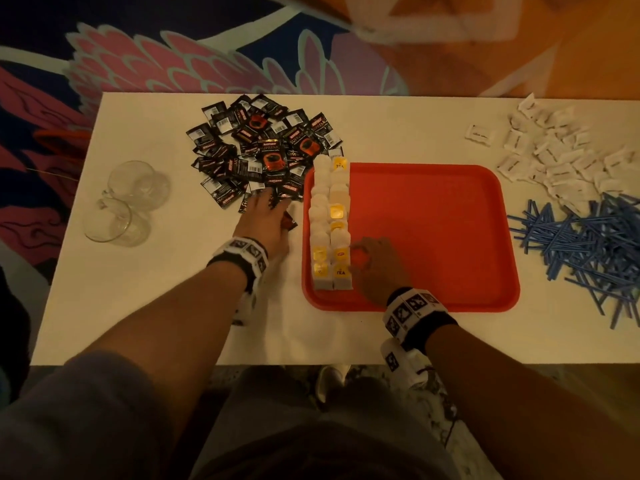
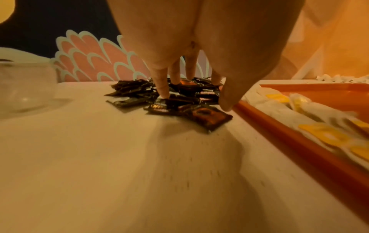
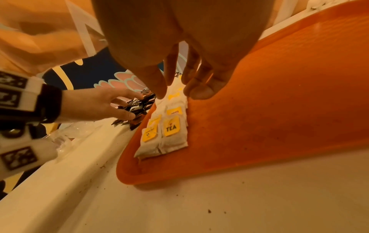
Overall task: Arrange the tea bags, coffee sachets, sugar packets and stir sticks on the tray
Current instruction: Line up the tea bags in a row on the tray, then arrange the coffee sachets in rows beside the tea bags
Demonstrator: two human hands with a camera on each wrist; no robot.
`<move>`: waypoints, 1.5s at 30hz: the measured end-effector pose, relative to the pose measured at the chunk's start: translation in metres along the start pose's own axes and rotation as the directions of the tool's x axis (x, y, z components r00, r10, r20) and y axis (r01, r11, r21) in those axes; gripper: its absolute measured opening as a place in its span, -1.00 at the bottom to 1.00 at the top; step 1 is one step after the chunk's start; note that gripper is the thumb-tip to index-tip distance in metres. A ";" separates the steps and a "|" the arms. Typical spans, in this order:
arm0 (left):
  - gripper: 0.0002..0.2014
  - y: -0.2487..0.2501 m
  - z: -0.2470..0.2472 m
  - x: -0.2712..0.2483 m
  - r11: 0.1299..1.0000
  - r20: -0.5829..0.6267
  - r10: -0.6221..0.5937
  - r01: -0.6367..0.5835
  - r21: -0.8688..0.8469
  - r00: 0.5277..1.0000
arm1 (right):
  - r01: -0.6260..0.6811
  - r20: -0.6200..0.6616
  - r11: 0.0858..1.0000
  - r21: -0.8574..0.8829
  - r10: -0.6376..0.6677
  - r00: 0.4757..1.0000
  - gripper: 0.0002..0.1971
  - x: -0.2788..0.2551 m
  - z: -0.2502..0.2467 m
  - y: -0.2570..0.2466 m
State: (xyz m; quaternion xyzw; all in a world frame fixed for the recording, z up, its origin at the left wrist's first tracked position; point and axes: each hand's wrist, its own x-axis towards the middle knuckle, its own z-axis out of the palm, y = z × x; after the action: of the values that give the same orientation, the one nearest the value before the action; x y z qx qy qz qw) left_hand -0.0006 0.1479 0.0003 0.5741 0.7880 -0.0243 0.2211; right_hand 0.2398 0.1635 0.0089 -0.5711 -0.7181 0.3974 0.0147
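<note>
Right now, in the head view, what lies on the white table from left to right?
Two glass cups → pile of coffee sachets → left hand at the pile's near edge → two rows of tea bags along the left side of the red tray → blue stir sticks.

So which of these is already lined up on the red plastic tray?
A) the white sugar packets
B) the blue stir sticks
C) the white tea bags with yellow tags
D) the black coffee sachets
C: two rows of white tea bags with yellow tags lie along the left side of the red plastic tray; nothing else lies on it.
</note>
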 end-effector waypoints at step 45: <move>-0.15 -0.122 -0.004 -0.023 0.908 0.153 -0.326 0.354 -0.223 0.933 | -0.064 0.173 0.981 -0.182 0.096 0.980 -0.48 0.070 0.107 -0.141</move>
State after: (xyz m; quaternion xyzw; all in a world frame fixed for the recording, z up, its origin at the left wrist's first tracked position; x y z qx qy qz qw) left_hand -0.1080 0.0871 -0.0138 0.3937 0.8591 0.0034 0.3271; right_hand 0.0506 0.1578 -0.0115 -0.5601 -0.7251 0.3833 -0.1168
